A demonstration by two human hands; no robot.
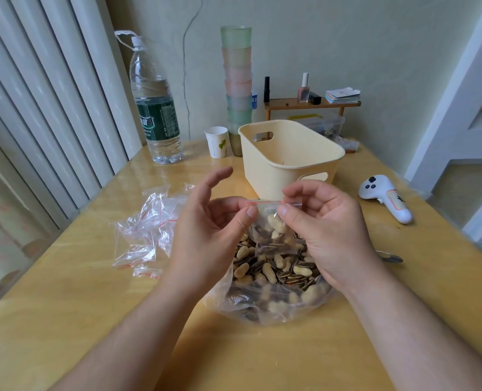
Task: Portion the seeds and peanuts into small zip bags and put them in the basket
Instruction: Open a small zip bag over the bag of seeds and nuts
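seeds and peanuts [273,270] sit heaped in a big open clear bag [262,306] near the table's [64,320] front edge, directly under the work so spills fall back in. above it a small zip bag [272,227], part filled, hangs by its red-lined top strip, pinched at one end by the left hand [214,221] and at the other by the right hand [327,221] (apparently pressing the seal closed). just beyond waits the cream basket [290,159], near the table's middle, while spare empty zip bags [146,230] lie toward the left edge, within reach.
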